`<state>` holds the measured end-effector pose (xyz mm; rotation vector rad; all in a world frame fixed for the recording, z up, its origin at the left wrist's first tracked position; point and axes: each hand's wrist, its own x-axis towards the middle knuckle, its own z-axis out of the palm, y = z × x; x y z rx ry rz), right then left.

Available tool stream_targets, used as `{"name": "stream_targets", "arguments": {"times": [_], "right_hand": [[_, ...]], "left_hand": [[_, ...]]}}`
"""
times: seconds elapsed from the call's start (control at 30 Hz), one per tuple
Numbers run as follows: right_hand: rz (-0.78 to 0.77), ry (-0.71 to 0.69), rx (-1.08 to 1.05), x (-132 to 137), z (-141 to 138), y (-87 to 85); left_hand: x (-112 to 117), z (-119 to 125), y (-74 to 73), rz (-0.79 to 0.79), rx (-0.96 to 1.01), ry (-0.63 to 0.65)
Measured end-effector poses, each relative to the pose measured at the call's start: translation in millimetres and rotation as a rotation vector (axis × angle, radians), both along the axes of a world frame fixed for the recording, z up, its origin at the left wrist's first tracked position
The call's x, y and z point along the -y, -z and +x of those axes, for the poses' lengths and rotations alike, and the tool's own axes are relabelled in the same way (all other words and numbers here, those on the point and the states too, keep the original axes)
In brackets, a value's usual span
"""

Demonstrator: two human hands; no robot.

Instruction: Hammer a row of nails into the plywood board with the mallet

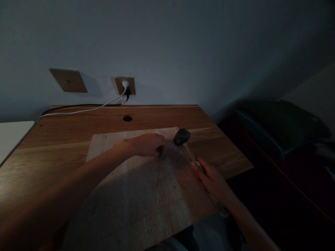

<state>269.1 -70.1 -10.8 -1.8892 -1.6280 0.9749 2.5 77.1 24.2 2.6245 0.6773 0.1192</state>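
I am closing the right hand (211, 179) around the wooden handle of a dark-headed hammer (182, 136); its fingers are wrapping the grip fully, and the thumb is lying along it. The hammer head is standing beyond these fingers, up and to their left, near the far right corner of a wooden board (146, 202).

I am positioning the left hand (149, 144) above the board, with its fingers curling inward and pointing down. A small metallic piece (163, 157) is showing just beside and below those fingertips; I cannot tell whether they are pinching it or how wide they are parting.

The board is lying on a wood-grain desk (225, 146) beneath both sets of fingers. Beyond the left fingers, a round cable hole (127, 118) is opening in the desk, and a wall socket (133, 82) is holding a white plug (125, 84).
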Motion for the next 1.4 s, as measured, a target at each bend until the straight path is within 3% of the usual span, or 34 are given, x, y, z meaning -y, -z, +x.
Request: {"name": "stream_targets", "arguments": {"times": [0.17, 0.3, 0.53, 0.77, 0.87, 1.0, 1.1, 1.23, 1.4], "right_hand": [[-0.015, 0.017, -0.027, 0.7, 0.4, 1.1], [-0.017, 0.021, -0.052, 0.2, -0.4, 0.6], [-0.025, 0.028, -0.030, 0.4, -4.7, -3.2], [-0.160, -0.052, -0.149, -9.1, -0.4, -12.2], [-0.176, -0.114, -0.123, -16.7, 3.2, -16.2], [-0.111, -0.120, -0.095, -31.9, 2.9, -17.3], [-0.041, -0.131, -0.087, -49.7, -2.5, -18.0], [0.047, -0.123, -0.119, -72.4, -9.3, -13.4], [-0.018, -0.112, -0.147, -81.8, -9.6, 1.4]], "left_hand": [[-0.4, -2.3, -1.4, -0.095, 0.084, 0.005], [-16.3, -8.3, 3.7, -0.150, 0.157, -0.056], [-36.5, -12.1, 18.0, -0.031, 0.130, -0.108], [-18.8, -2.2, 3.4, 0.123, -0.025, -0.107], [-20.0, 0.4, 0.2, 0.131, 0.030, -0.122], [-32.9, -0.5, 11.0, 0.026, 0.279, -0.258], [-39.9, -2.3, 25.6, -0.059, 0.352, -0.384], [-38.5, -5.1, 38.6, -0.096, 0.369, -0.386], [-33.2, -8.9, 42.5, -0.073, 0.407, -0.388]]}}
